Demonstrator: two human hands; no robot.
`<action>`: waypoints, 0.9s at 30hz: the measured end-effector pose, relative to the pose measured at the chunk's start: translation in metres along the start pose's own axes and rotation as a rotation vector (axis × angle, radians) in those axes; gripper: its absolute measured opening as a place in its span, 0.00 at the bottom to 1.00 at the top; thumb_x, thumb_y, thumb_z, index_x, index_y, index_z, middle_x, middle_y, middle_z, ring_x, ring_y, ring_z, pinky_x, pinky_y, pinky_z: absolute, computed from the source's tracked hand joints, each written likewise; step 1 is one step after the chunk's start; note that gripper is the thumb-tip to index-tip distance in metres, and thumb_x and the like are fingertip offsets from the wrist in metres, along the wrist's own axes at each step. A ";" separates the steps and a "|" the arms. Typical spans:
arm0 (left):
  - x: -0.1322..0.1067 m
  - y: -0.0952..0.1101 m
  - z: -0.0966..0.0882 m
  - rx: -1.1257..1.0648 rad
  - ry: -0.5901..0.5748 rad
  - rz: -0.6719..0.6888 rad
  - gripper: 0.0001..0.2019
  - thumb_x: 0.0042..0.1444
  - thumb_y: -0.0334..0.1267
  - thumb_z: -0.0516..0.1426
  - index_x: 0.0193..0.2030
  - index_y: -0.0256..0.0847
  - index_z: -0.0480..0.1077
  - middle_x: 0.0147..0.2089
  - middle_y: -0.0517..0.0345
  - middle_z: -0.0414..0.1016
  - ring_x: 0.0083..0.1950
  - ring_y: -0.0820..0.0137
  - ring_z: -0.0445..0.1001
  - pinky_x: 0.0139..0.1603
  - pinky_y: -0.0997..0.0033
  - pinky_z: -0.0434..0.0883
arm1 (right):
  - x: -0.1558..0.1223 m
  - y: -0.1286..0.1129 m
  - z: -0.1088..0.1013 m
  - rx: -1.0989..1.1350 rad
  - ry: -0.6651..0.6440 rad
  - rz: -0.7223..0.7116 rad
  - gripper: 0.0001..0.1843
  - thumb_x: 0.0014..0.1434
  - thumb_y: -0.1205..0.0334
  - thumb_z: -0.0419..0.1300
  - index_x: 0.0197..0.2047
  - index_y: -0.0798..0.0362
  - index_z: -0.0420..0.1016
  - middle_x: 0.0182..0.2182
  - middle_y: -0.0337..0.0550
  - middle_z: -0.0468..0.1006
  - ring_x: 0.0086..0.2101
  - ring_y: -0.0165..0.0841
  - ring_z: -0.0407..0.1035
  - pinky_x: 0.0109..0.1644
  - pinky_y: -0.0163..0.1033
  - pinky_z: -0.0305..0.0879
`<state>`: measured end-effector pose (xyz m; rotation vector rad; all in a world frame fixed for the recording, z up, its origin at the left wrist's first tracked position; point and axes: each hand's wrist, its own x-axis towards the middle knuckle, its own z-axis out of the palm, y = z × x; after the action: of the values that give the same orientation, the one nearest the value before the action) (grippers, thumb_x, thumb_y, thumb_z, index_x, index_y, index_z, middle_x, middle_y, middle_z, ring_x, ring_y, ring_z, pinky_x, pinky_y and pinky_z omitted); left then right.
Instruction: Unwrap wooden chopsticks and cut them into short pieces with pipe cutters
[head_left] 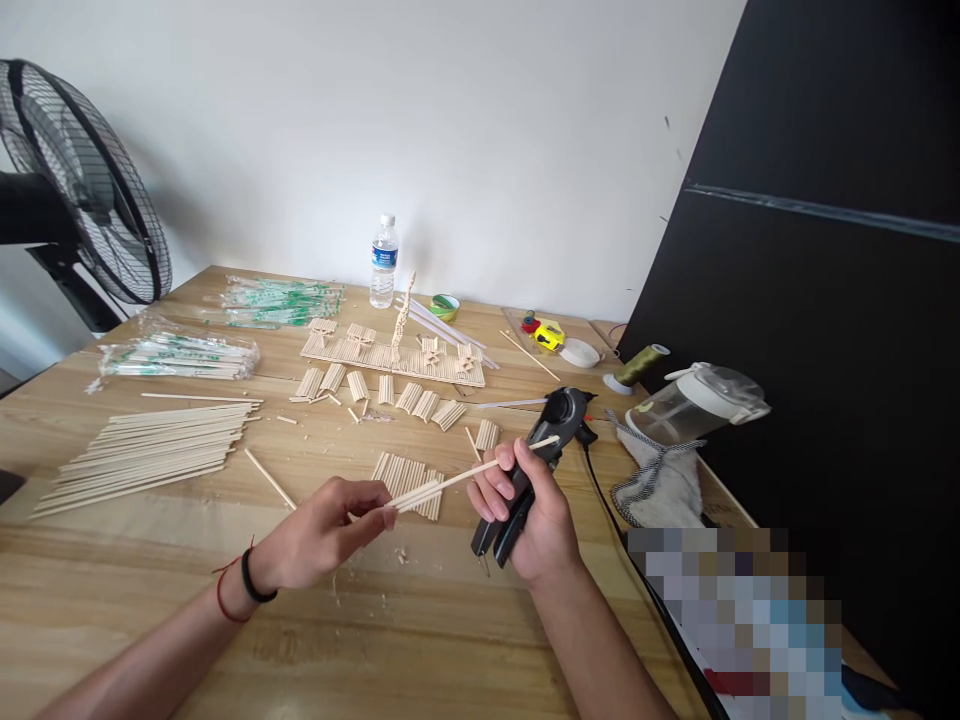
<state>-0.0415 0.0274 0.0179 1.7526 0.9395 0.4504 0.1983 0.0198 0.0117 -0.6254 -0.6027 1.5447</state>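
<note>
My left hand [326, 530] is closed, pinching a few thin wooden sticks [420, 494] between thumb and fingers. One longer stick [480, 468] reaches across to my right hand [544, 510], its tip lying by the tool's head. That hand is wrapped around a black two-handled hand cutter [564, 412], jaws up and handle ends down. The thumb and index finger also touch the long stick. Whether the jaws grip the stick I cannot tell. Below and behind the sticks lie flat panels of short sticks [401, 470], partly hidden by them.
Long loose sticks [150, 450] lie at left, bagged sticks [180, 355] behind. A stick-built model [382, 358] stands near a water bottle [384, 265], with small stick panels [409, 398] in front. At right are a thread spool [637, 368], lidded jug [686, 405], cloth [664, 480] and black cable [600, 490].
</note>
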 end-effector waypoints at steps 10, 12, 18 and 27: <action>0.001 -0.004 0.006 0.103 0.062 0.033 0.23 0.71 0.52 0.49 0.27 0.41 0.56 0.25 0.67 0.51 0.27 0.75 0.50 0.28 0.71 0.51 | 0.000 0.001 0.000 -0.007 0.002 0.024 0.19 0.58 0.49 0.72 0.27 0.52 0.71 0.17 0.28 0.61 0.15 0.22 0.53 0.20 0.29 0.58; 0.001 -0.003 0.005 0.105 0.064 0.050 0.23 0.72 0.52 0.49 0.27 0.41 0.56 0.25 0.68 0.50 0.27 0.75 0.50 0.28 0.71 0.51 | 0.000 0.001 0.000 0.000 0.000 0.026 0.19 0.58 0.49 0.71 0.27 0.52 0.72 0.17 0.28 0.61 0.15 0.22 0.53 0.21 0.29 0.57; 0.001 -0.002 0.002 0.086 0.096 0.063 0.22 0.71 0.51 0.49 0.27 0.41 0.56 0.25 0.67 0.51 0.27 0.75 0.51 0.28 0.71 0.51 | -0.001 -0.002 0.002 -0.061 0.004 0.000 0.16 0.59 0.48 0.70 0.31 0.51 0.77 0.20 0.31 0.65 0.19 0.25 0.60 0.25 0.33 0.63; -0.001 -0.003 -0.002 0.015 0.265 -0.032 0.25 0.68 0.57 0.50 0.26 0.41 0.59 0.24 0.67 0.50 0.26 0.74 0.49 0.27 0.71 0.50 | 0.002 -0.014 -0.009 -0.643 0.215 -0.606 0.14 0.63 0.50 0.67 0.30 0.48 0.78 0.29 0.41 0.78 0.33 0.38 0.72 0.45 0.43 0.68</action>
<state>-0.0452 0.0283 0.0161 1.7157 1.1578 0.6682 0.2138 0.0232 0.0151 -0.9662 -1.0229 0.6916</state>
